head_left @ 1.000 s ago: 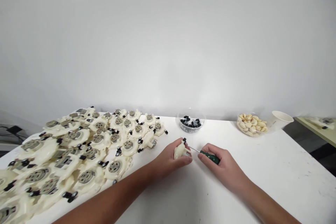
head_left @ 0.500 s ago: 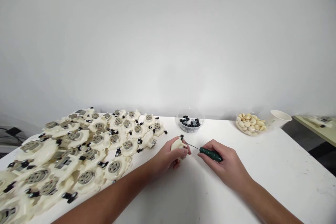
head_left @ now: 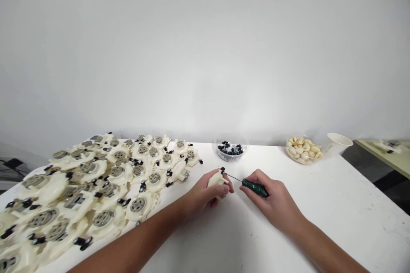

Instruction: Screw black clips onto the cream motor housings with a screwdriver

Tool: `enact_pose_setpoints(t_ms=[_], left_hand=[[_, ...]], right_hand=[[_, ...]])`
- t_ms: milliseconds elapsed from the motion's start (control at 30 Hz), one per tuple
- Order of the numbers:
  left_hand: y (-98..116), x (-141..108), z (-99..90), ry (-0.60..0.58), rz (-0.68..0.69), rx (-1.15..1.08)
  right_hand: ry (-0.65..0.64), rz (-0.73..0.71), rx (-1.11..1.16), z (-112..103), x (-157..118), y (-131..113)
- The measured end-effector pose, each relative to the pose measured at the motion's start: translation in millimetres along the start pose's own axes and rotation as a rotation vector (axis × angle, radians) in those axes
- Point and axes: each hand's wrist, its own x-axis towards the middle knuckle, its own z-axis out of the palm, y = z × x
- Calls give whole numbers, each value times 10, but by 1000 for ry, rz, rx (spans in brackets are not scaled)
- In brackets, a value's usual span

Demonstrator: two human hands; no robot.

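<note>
My left hand (head_left: 205, 193) grips a small cream plastic part (head_left: 217, 178) with a black piece at its top end. My right hand (head_left: 268, 194) holds a green-handled screwdriver (head_left: 255, 188) by its handle. The thin metal shaft (head_left: 233, 177) points left, and its tip lies close to the black piece. My left fingers hide much of the part. To the left of that hand lies a large group of cream plastic discs with grey metal centres and black fittings (head_left: 117, 170).
A clear bowl of small black and silver parts (head_left: 230, 150) and a clear bowl of curved cream pieces (head_left: 301, 150) stand at the far edge of the white table (head_left: 323, 213). A white paper cup (head_left: 337, 143) lies beyond them, with another table (head_left: 381, 151) at far right.
My left hand has raised and turned the cream part slightly. The screwdriver tip now lies nearer the black piece. The whole view has shifted slightly.
</note>
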Motion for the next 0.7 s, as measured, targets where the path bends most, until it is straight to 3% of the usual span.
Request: enact_pose_setpoints(t_ms=[167, 400, 700], left_hand=[[20, -1, 16, 22, -28, -7], [55, 21, 86, 79, -74, -15], [54, 8, 39, 41, -95, 74]], right_hand=[[13, -101, -88, -25, 12, 21], [117, -384, -399, -9, -4, -15], [77, -332, -381, -30, -19, -50]])
